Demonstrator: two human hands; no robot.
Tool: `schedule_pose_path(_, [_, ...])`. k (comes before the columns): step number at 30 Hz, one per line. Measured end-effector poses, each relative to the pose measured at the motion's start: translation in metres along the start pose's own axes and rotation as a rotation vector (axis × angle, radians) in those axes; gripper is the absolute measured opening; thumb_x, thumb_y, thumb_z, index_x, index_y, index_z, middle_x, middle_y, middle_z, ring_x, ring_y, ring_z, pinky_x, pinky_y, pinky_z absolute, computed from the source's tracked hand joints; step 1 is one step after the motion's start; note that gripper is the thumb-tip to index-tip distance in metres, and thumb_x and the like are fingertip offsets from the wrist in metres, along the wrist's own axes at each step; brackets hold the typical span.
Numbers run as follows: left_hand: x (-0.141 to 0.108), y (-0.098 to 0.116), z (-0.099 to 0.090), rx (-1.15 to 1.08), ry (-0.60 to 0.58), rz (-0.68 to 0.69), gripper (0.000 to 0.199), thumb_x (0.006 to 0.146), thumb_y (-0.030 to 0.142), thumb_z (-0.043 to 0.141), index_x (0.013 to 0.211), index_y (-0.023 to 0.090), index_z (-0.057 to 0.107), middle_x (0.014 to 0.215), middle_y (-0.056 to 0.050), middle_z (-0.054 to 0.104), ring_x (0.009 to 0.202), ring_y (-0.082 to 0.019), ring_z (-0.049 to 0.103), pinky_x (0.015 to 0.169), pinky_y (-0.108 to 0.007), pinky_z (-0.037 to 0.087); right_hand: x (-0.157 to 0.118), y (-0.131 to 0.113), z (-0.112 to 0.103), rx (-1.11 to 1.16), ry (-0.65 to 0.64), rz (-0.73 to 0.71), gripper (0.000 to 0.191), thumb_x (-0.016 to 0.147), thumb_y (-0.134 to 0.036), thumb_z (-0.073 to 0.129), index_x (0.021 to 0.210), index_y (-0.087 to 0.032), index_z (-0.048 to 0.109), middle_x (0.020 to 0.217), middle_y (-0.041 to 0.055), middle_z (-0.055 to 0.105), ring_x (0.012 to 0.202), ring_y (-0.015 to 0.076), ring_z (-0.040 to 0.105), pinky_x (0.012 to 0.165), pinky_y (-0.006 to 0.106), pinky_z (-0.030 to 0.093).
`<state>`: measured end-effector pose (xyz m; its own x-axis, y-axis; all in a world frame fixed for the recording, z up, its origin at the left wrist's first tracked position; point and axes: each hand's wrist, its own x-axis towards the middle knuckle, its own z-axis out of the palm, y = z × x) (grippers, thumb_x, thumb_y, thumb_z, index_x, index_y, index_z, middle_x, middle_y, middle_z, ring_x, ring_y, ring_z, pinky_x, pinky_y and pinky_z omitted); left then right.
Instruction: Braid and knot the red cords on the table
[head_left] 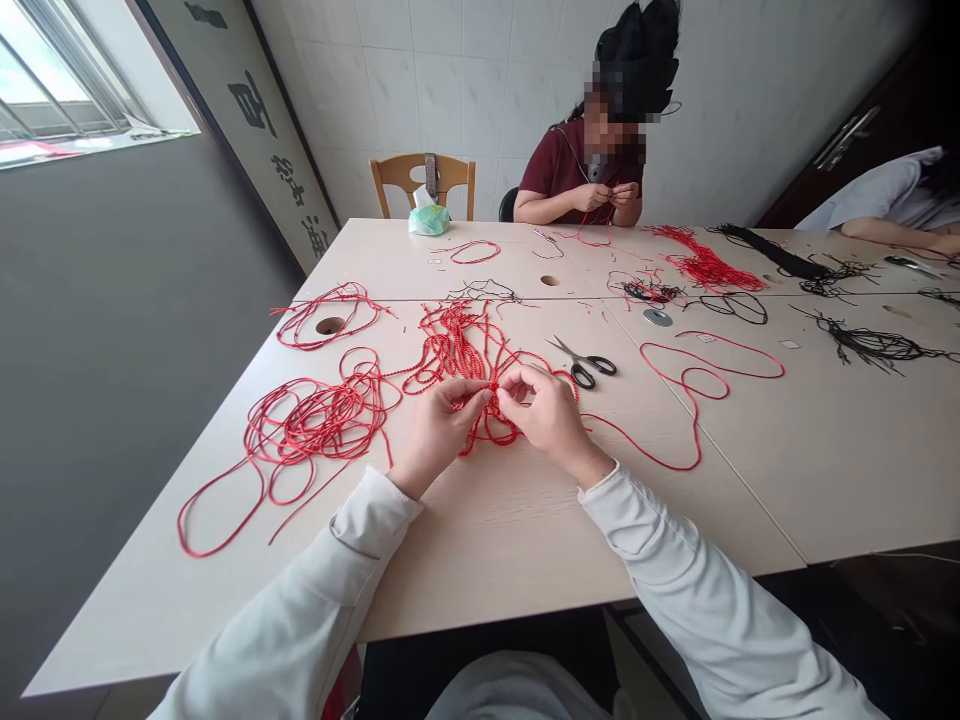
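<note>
A bundle of braided red cords (pixel 455 340) lies on the pale table in front of me, fanning out around my fingertips. My left hand (pixel 442 425) pinches the red cords from the left, thumb and index finger together. Close beside it, almost touching, my right hand (pixel 547 412) is closed on the same cords from the right. The exact spot between the fingertips is small and partly hidden. Black-handled scissors (pixel 583 362) lie partly open just beyond my right hand. To the left of my hands is a loose tangle of red cord (pixel 322 425).
Across the table (pixel 510 540), a person (pixel 577 170) handles red cord; another person's sleeve (pixel 874 190) shows at the right. Red strands (pixel 709 265), black cords (pixel 874 340), a metal disc (pixel 658 317) and a tissue pack (pixel 429 219) lie on the tabletop.
</note>
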<state>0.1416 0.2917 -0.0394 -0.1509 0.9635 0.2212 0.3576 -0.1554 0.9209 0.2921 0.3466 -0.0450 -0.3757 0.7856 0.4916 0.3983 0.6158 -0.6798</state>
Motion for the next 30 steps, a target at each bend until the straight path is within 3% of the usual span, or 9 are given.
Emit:
schedule_pose_path(4, [-0.002, -0.004, 0.000, 0.214, 0.061, 0.204, 0.024, 0.088, 0.035, 0.057, 0.093, 0.019, 0.075, 0.085, -0.006, 0.070, 0.074, -0.015, 0.059, 0.069, -0.026, 0.044, -0.001, 0.001, 0.002, 0.119, -0.002, 0.097, 0.004, 0.077, -0.022, 0.058, 0.074, -0.020, 0.056, 0.072, 0.0015, 0.062, 0.064, 0.0141, 0.055, 0.062, 0.027, 0.045])
schedule_pose_path(8, [-0.002, -0.005, -0.001, 0.313, 0.039, 0.343, 0.022, 0.090, 0.030, 0.055, 0.095, 0.020, 0.074, 0.087, -0.007, 0.070, 0.077, -0.016, 0.060, 0.072, -0.026, 0.045, 0.000, -0.002, 0.003, 0.267, -0.028, 0.228, 0.005, 0.071, -0.021, 0.059, 0.069, -0.020, 0.054, 0.066, -0.0009, 0.057, 0.060, 0.0126, 0.050, 0.057, 0.026, 0.042])
schedule_pose_path(13, [0.001, -0.005, -0.002, 0.366, 0.003, 0.393, 0.021, 0.089, 0.026, 0.054, 0.093, 0.021, 0.074, 0.084, -0.006, 0.070, 0.077, -0.017, 0.059, 0.077, -0.029, 0.044, 0.007, -0.003, -0.009, 0.670, -0.249, 0.544, 0.014, 0.063, -0.028, 0.063, 0.063, -0.019, 0.052, 0.056, -0.0039, 0.048, 0.052, 0.0104, 0.043, 0.051, 0.025, 0.037])
schedule_pose_path(15, [0.001, -0.003, -0.003, 0.340, -0.006, 0.355, 0.020, 0.088, 0.027, 0.055, 0.091, 0.020, 0.074, 0.084, -0.006, 0.070, 0.077, -0.017, 0.059, 0.076, -0.028, 0.044, 0.010, -0.004, -0.014, 0.773, -0.298, 0.614, 0.019, 0.062, -0.032, 0.066, 0.065, -0.019, 0.053, 0.056, -0.0034, 0.049, 0.053, 0.0106, 0.045, 0.051, 0.025, 0.038])
schedule_pose_path(17, [0.000, -0.001, -0.004, 0.254, -0.009, 0.228, 0.020, 0.086, 0.030, 0.056, 0.087, 0.019, 0.073, 0.079, -0.005, 0.068, 0.072, -0.016, 0.058, 0.070, -0.027, 0.044, 0.011, -0.004, -0.017, 0.743, -0.250, 0.567, 0.022, 0.063, -0.035, 0.068, 0.069, -0.018, 0.056, 0.061, -0.0020, 0.052, 0.055, 0.0111, 0.047, 0.053, 0.025, 0.040])
schedule_pose_path(20, [0.000, 0.003, -0.007, 0.033, -0.064, -0.011, 0.023, 0.084, 0.036, 0.058, 0.080, 0.016, 0.068, 0.066, -0.001, 0.062, 0.054, -0.011, 0.049, 0.054, -0.023, 0.039, 0.009, -0.004, -0.016, 0.492, -0.158, 0.312, 0.019, 0.070, -0.034, 0.067, 0.073, -0.017, 0.059, 0.068, 0.0001, 0.058, 0.062, 0.0119, 0.050, 0.060, 0.027, 0.042])
schedule_pose_path(22, [-0.001, 0.005, -0.007, -0.059, -0.112, -0.102, 0.025, 0.083, 0.039, 0.059, 0.079, 0.015, 0.066, 0.059, 0.002, 0.056, 0.045, -0.008, 0.042, 0.045, -0.021, 0.033, 0.006, -0.003, -0.014, 0.329, -0.139, 0.165, 0.015, 0.074, -0.032, 0.064, 0.074, -0.018, 0.061, 0.072, 0.0006, 0.060, 0.065, 0.0123, 0.050, 0.063, 0.027, 0.042])
schedule_pose_path(25, [-0.001, 0.008, -0.006, -0.031, -0.107, -0.095, 0.023, 0.081, 0.036, 0.060, 0.076, 0.014, 0.067, 0.058, 0.002, 0.055, 0.044, -0.007, 0.041, 0.043, -0.021, 0.031, 0.005, 0.001, -0.012, 0.271, -0.153, 0.128, 0.014, 0.077, -0.032, 0.062, 0.075, -0.018, 0.061, 0.071, 0.0001, 0.061, 0.063, 0.0120, 0.050, 0.060, 0.026, 0.041])
schedule_pose_path(30, [-0.001, 0.009, -0.005, 0.047, -0.089, 0.008, 0.020, 0.080, 0.032, 0.060, 0.071, 0.014, 0.067, 0.065, 0.000, 0.060, 0.050, -0.008, 0.045, 0.047, -0.020, 0.035, 0.007, 0.009, -0.013, 0.391, -0.177, 0.264, 0.014, 0.075, -0.028, 0.059, 0.066, -0.018, 0.054, 0.062, -0.0025, 0.052, 0.057, 0.0107, 0.046, 0.055, 0.025, 0.039])
